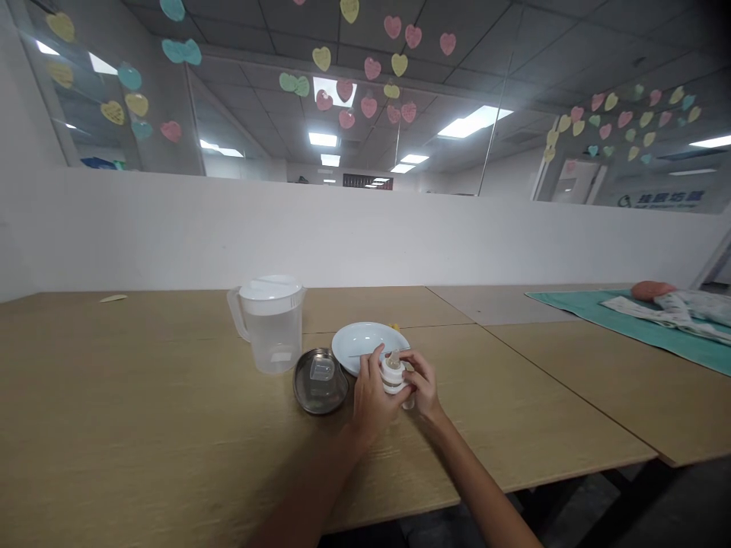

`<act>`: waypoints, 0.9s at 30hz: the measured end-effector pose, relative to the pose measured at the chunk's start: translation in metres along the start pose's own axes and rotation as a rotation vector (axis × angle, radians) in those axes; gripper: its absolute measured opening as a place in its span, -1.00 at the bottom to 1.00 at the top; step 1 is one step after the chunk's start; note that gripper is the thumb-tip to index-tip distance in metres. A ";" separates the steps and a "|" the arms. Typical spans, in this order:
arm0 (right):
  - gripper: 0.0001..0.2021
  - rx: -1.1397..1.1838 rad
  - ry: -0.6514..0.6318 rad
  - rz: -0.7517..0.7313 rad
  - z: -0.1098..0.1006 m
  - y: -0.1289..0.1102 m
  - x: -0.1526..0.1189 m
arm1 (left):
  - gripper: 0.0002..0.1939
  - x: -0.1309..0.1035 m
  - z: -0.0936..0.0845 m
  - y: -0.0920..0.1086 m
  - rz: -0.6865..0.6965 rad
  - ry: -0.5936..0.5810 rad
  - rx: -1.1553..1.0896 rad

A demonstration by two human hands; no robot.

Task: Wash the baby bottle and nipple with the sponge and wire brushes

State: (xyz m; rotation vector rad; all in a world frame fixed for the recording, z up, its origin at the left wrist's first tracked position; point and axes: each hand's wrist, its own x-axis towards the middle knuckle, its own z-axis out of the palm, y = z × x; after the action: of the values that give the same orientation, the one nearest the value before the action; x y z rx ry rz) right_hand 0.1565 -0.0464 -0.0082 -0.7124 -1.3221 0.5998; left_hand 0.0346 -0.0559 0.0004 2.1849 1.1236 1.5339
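Head view, forward and down, across table [199,434] (white wall [365,236] beyond)

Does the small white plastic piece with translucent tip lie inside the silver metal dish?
No, the left hand and right hand hold the white piece outside the metal dish.

White wall [354,236] — bright ceiling lights [475,122]

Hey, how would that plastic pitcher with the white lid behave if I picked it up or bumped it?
The pitcher is probably light for its size unless filled, since its walls look like translucent plastic. It might tip if bumped high, as its body narrows toward the base. Lifting by the handle could tilt it, because that sits on one side.
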 end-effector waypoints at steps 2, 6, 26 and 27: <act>-0.76 0.011 -0.010 0.021 0.000 -0.003 0.001 | -0.23 0.000 0.000 0.000 0.000 0.009 -0.011; -0.81 0.014 0.004 0.010 0.002 -0.007 0.004 | -0.22 -0.002 0.002 -0.001 0.000 0.017 -0.026; -0.82 -0.690 0.078 -0.710 0.009 -0.017 -0.020 | -0.48 -0.005 -0.004 -0.002 0.105 0.008 -0.066; -0.80 -0.693 0.056 -0.718 0.009 -0.015 -0.021 | -0.48 -0.005 -0.004 -0.002 0.099 0.002 -0.066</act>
State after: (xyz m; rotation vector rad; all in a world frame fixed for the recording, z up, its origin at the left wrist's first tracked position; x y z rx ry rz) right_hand 0.1439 -0.0707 -0.0089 -0.7220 -1.6152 -0.4789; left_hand 0.0294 -0.0590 -0.0028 2.2263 0.9643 1.5895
